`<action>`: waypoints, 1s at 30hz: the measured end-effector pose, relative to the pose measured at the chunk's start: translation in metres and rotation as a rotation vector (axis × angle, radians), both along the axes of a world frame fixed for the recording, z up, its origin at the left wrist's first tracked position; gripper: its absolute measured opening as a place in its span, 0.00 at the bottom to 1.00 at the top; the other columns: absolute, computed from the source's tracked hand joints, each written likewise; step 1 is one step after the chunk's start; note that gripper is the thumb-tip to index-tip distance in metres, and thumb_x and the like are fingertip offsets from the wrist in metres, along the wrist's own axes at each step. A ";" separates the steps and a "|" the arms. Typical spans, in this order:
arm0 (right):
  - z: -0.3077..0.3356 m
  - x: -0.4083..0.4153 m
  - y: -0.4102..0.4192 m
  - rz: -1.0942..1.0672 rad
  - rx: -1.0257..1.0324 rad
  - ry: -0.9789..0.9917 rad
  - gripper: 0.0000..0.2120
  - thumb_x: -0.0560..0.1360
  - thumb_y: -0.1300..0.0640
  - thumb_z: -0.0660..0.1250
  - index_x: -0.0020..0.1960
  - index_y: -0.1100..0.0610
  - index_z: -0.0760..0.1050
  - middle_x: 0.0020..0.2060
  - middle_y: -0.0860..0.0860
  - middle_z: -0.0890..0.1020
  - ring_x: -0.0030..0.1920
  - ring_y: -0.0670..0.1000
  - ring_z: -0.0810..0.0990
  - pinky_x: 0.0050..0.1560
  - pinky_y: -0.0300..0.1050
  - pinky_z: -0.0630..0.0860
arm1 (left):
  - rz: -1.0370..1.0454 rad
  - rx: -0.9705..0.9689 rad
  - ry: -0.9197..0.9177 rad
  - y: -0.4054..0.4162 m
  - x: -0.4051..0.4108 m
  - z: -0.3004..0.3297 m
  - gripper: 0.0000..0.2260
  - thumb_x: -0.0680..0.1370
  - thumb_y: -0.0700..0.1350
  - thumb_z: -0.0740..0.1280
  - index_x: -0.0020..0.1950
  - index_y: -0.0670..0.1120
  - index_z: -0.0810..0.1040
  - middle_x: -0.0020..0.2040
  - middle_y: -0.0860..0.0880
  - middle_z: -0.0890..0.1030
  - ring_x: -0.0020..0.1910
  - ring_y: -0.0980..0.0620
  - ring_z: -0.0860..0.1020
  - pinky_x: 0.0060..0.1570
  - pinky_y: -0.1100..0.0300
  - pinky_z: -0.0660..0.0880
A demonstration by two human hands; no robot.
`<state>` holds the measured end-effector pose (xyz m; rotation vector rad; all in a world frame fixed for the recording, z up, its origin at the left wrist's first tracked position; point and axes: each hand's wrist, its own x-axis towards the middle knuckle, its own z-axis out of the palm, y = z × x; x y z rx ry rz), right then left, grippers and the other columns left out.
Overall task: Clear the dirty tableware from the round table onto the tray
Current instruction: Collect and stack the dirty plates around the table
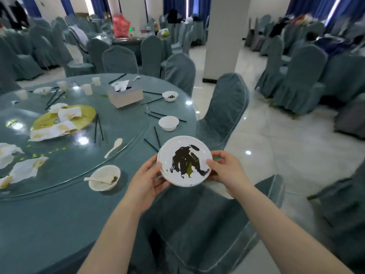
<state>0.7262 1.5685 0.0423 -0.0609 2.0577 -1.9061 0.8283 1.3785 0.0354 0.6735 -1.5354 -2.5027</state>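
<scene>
Here, dirty white plate [184, 161] held off the counter [59, 204] edge above a chair [197, 224], tilted face-up toward the camera, round, no long axis, left hand [147, 179] and right hand [225, 168] gripping opposite rims.

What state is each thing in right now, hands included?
Plate: dirty with dark smears, lifted, held by both hands.
Left hand: grips the plate's left rim.
Right hand: grips the plate's right rim.
Bowl with spoon: dirty, on the table.
Plain bowl: upright, on the table.
Far bowl: holds dark scraps.
Tissue box: tissue sticking out.
</scene>
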 end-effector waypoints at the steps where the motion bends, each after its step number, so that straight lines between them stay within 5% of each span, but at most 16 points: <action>1: 0.002 -0.006 0.026 -0.027 0.002 0.015 0.07 0.74 0.63 0.68 0.48 0.52 0.76 0.36 0.50 0.84 0.36 0.51 0.85 0.37 0.50 0.83 | -0.040 -0.004 0.004 0.024 -0.012 0.002 0.13 0.80 0.46 0.63 0.65 0.51 0.75 0.51 0.48 0.85 0.43 0.51 0.84 0.37 0.59 0.80; 14: 0.004 -0.091 0.378 -0.338 0.036 -0.028 0.08 0.72 0.67 0.68 0.46 0.55 0.80 0.39 0.57 0.85 0.42 0.60 0.84 0.44 0.50 0.83 | -0.405 0.042 -0.021 0.353 -0.166 -0.017 0.20 0.78 0.38 0.64 0.70 0.48 0.70 0.49 0.45 0.85 0.45 0.47 0.84 0.37 0.58 0.80; 23: -0.020 -0.234 0.426 -0.361 -0.018 -0.129 0.04 0.75 0.61 0.68 0.50 0.58 0.79 0.40 0.56 0.85 0.35 0.52 0.84 0.35 0.40 0.80 | -0.354 0.065 -0.080 0.399 -0.305 -0.035 0.19 0.78 0.38 0.65 0.68 0.49 0.71 0.49 0.43 0.85 0.44 0.47 0.84 0.37 0.59 0.80; 30: 0.003 -0.400 0.435 -0.327 0.018 -0.157 0.15 0.80 0.49 0.60 0.48 0.57 0.80 0.39 0.54 0.85 0.35 0.52 0.84 0.37 0.43 0.80 | -0.240 0.086 -0.014 0.390 -0.458 -0.019 0.15 0.78 0.38 0.65 0.63 0.51 0.75 0.47 0.46 0.85 0.41 0.49 0.85 0.34 0.60 0.79</action>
